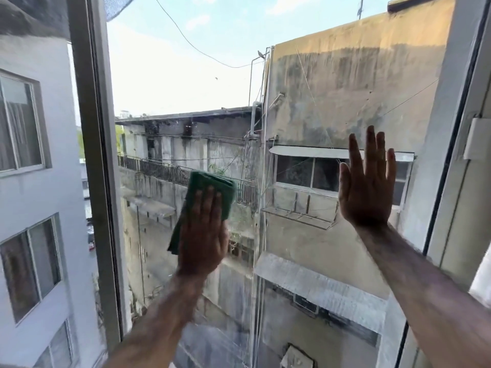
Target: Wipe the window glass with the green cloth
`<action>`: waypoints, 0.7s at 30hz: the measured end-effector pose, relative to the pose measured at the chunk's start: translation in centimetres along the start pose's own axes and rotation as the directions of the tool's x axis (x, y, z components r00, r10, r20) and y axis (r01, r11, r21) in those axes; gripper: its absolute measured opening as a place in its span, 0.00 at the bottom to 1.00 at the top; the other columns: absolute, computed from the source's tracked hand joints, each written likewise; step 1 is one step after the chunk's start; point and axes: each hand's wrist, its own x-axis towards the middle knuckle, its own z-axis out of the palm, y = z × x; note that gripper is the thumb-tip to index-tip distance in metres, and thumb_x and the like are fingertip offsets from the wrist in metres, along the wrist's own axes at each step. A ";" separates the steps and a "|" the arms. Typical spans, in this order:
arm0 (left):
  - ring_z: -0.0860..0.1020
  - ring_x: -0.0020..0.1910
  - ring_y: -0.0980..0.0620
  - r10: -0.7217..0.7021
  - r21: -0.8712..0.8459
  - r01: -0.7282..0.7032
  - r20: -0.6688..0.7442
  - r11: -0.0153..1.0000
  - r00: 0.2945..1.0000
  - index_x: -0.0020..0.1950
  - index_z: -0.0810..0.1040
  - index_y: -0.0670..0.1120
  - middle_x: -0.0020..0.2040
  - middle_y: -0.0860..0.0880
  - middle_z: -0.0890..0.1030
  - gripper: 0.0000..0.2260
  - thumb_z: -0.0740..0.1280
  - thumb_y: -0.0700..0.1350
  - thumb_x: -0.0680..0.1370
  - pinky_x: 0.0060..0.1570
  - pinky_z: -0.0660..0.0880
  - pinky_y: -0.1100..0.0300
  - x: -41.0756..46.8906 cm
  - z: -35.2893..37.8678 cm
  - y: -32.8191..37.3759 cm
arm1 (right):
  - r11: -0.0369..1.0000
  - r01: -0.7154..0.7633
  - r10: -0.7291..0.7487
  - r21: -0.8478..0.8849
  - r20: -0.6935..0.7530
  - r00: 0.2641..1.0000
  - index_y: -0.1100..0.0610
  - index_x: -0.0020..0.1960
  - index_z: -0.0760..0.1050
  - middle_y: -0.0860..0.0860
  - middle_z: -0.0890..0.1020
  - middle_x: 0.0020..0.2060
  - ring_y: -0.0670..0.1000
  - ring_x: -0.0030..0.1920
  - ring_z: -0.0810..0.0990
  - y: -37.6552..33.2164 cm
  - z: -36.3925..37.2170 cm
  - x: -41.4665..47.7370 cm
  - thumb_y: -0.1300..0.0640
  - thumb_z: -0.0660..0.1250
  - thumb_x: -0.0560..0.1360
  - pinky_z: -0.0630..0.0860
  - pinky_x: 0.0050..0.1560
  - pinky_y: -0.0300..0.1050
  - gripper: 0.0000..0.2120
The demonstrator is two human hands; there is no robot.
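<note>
Streaky window glass (305, 235), folded green cloth (212, 189)

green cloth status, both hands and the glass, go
Left hand flat on green cloth, pressing it to window glass. Right hand open, empty, palm against the pane. Nothing in the way.

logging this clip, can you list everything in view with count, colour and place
window glass: one pane, clear with streaks, centre
window frame: one, grey-white, left and right of the pane
green cloth: one, green, flat on the glass left of centre, under the left hand
buildings outside: several, white at left, stained beige and grey beyond the glass
cable: one, dark, across the sky
hands: two, left pressing the cloth, right open, fingers spread, at the glass
</note>
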 end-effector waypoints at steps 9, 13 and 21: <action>0.45 0.86 0.42 -0.498 -0.146 0.476 -0.285 0.867 0.819 0.85 0.46 0.41 0.87 0.41 0.47 0.27 0.47 0.48 0.87 0.84 0.48 0.44 17.4 -6.0 3.5 | 1.000 -0.024 0.024 -0.004 0.019 1.000 0.53 0.88 0.54 0.59 0.55 0.88 0.59 0.88 0.52 -0.5 0.0 0.1 0.51 0.51 0.90 0.54 0.87 0.62 0.27; 0.50 0.86 0.40 -0.024 -0.064 0.006 -0.287 0.998 0.958 0.85 0.54 0.44 0.86 0.41 0.55 0.26 0.50 0.48 0.87 0.83 0.53 0.37 15.9 -2.1 13.6 | 1.000 -0.010 0.010 -0.002 0.012 1.000 0.53 0.88 0.54 0.59 0.56 0.87 0.59 0.88 0.53 -0.2 0.0 0.2 0.50 0.51 0.90 0.54 0.87 0.62 0.27; 0.53 0.86 0.44 0.305 0.003 -0.305 -0.060 0.952 0.951 0.85 0.57 0.45 0.87 0.46 0.55 0.26 0.54 0.49 0.87 0.83 0.56 0.35 3.6 1.7 6.1 | 1.000 -0.001 0.001 -0.020 -0.010 1.000 0.52 0.88 0.54 0.58 0.56 0.87 0.58 0.88 0.53 0.0 0.1 0.1 0.50 0.53 0.90 0.52 0.88 0.59 0.27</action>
